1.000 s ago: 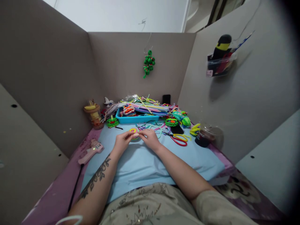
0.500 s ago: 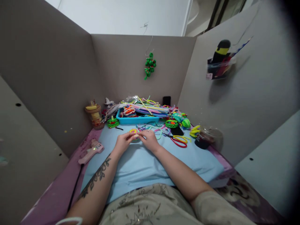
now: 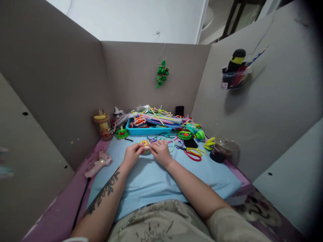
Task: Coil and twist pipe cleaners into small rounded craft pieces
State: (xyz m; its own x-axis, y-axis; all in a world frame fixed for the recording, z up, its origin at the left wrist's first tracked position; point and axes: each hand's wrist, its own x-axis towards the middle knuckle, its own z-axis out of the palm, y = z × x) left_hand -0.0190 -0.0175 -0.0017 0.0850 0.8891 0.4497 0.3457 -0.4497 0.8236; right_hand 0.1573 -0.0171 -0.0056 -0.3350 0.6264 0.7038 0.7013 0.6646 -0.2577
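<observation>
My left hand (image 3: 132, 155) and my right hand (image 3: 160, 153) meet over the blue cloth (image 3: 151, 178). Thumbs and fingertips of both are pinched together on a small pale piece (image 3: 147, 147), too small to make out clearly. Just behind and under the fingertips lies a pink and yellow curled pipe-cleaner shape (image 3: 144, 143), partly covered by the fingers. Loose pastel pipe cleaners (image 3: 164, 137) are spread beyond my right hand. To its right rest scissors (image 3: 193, 154) with red and yellow handles.
A blue tray (image 3: 151, 131) heaped with pipe cleaners stands at the back. Left are a green fuzzy figure (image 3: 122, 133), a lidded cup (image 3: 103, 126) and a pink glue gun (image 3: 99, 166) with its cord. Right are a dark cup (image 3: 219, 153) and more fuzzy figures (image 3: 193, 127). Grey panels surround the table.
The view has tilted up slightly, so everything sits a little lower. Both hands stay together; the fingers of the right hand have shifted over the pale piece, which shows less now.
</observation>
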